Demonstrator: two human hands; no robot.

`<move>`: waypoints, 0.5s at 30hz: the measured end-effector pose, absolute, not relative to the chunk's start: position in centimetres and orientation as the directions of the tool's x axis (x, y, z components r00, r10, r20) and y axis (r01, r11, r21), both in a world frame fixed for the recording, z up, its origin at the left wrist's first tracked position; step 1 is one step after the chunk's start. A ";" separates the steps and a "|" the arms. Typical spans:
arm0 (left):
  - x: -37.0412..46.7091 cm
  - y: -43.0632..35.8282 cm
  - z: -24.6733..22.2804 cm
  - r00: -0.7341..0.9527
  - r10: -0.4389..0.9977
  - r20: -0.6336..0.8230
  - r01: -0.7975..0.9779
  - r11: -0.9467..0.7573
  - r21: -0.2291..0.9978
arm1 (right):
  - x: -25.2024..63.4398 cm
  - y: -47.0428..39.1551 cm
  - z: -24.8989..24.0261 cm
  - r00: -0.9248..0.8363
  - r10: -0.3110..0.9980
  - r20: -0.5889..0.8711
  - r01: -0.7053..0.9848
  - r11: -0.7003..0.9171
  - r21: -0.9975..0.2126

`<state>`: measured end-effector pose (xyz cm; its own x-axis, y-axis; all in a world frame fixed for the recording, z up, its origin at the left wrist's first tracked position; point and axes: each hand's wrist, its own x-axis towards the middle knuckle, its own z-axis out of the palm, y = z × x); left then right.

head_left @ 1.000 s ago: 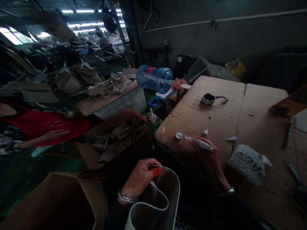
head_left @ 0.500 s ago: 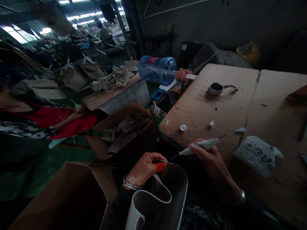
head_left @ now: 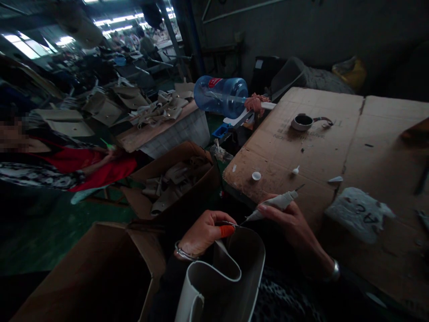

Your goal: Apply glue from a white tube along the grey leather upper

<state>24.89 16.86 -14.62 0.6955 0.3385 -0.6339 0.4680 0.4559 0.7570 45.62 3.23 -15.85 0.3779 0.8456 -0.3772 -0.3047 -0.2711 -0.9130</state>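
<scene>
My left hand (head_left: 206, 233), with orange covering on a fingertip, pinches the upper edge of a curved, light grey-beige leather-like piece (head_left: 214, 272). The piece bends in an S-shape below that hand. Between the fingers of my right hand (head_left: 291, 220) is a slim tool (head_left: 275, 205) wrapped in pale material, with a thin metal point at each end. Its lower point reaches the edge of the piece beside my left fingertips; whether it touches is too small to tell.
A cardboard-covered table (head_left: 321, 147) at right bears a round dark-filled cup (head_left: 302, 122), a small white cap (head_left: 256, 176) and a plastic bag (head_left: 360, 214). Open cardboard boxes (head_left: 97, 264) stand at left. A person in red (head_left: 110, 172) sits beyond. A blue water bottle (head_left: 221, 96) lies behind.
My right hand has moved left and slightly down, bringing the tool's lower point to the edge of the piece. My left hand keeps its hold.
</scene>
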 end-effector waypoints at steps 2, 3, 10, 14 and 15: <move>24.9 16.8 -14.6 0.697 0.334 -0.635 0.468 0.459 0.755 | 45.6 3.3 -15.8 0.366 0.849 -0.381 -0.313 -0.274 -0.910; 25.0 16.8 -14.6 0.697 0.332 -0.635 0.466 0.463 0.754 | 45.5 3.3 -15.7 0.352 0.852 -0.386 -0.319 -0.279 -0.906; 25.0 16.4 -15.0 0.700 0.340 -0.628 0.451 0.473 0.757 | 45.5 3.6 -15.5 0.341 0.868 -0.361 -0.309 -0.259 -0.915; 24.9 16.2 -15.5 0.690 0.379 -0.617 0.393 0.520 0.759 | 45.3 3.7 -15.7 0.298 0.892 -0.340 -0.330 -0.238 -0.914; 24.9 16.1 -15.6 0.689 0.390 -0.611 0.375 0.529 0.761 | 45.2 3.7 -15.8 0.288 0.897 -0.336 -0.330 -0.237 -0.914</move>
